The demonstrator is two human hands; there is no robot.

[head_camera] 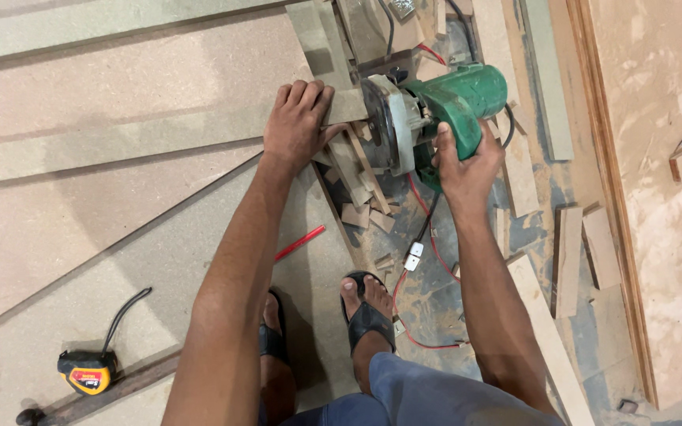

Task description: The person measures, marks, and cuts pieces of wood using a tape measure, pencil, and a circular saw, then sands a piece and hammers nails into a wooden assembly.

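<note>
My left hand presses flat on a long narrow board strip near its right end. My right hand grips the handle of a green circular saw, whose grey blade guard sits right at the strip's end, just right of my left fingers. The blade itself is hidden by the guard. My feet in black sandals stand below on a large board.
Large fibreboard sheets cover the floor on the left. A red pencil and a yellow tape measure lie on them. Wood offcuts, a red wire and a white plug litter the dusty floor to the right.
</note>
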